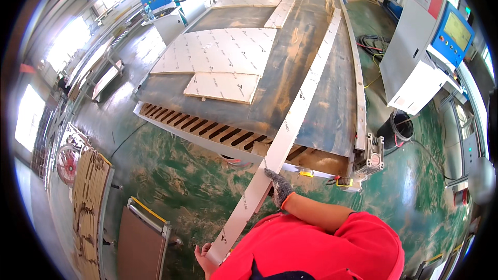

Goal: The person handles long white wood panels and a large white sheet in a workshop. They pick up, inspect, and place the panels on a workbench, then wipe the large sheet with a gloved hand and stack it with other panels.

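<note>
Strip (pixel 291 122), long and white, slants across my view, its far length over the table (pixel 334 98) and its near part jutting past the slotted front above a green floor (pixel 179 176). Hidden from me are most of the fingers of the gloved right hand (pixel 280 189), which I see clamped on the strip's right edge, thumb uppermost, just short of the table. Cut off by the lower frame is the bare left hand (pixel 205 261), at the strip's near end, fingers apart along its left edge; how firmly they close, I cannot tell. Red shirt (pixel 321 249) crowds that end, and I cannot make out whether the two touch. Beyond the strip, to its left, pale panels (pixel 215 49) lie on the table, the farthest hard to distinguish.
</note>
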Action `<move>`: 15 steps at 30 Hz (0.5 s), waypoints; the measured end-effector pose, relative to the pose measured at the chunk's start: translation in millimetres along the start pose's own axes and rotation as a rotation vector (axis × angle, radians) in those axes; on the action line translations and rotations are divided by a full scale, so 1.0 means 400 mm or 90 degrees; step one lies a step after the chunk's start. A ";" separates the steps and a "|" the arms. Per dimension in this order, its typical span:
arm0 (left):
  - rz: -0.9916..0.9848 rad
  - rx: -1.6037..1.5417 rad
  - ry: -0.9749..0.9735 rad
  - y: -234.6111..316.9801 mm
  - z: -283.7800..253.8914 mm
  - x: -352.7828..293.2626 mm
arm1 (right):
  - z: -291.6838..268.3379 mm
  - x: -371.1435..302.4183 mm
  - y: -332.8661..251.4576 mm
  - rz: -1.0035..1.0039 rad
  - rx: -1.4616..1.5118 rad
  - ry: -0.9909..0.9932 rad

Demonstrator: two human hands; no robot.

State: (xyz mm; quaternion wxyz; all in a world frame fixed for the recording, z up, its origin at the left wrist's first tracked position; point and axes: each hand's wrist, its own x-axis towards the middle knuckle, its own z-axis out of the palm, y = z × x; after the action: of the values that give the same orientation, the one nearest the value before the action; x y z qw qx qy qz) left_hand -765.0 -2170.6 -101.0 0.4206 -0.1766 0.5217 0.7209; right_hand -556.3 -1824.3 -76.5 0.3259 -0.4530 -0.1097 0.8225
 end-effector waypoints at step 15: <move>-0.147 0.032 -0.169 -0.146 0.430 0.074 | -0.005 0.035 0.029 0.003 0.026 -0.004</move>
State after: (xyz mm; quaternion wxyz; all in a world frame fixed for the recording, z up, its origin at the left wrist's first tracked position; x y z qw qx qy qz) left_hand -704.2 -1997.4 -89.2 0.5698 -0.1282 0.4557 0.6717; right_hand -565.0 -1824.4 -92.4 0.3327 -0.4440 -0.0928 0.8268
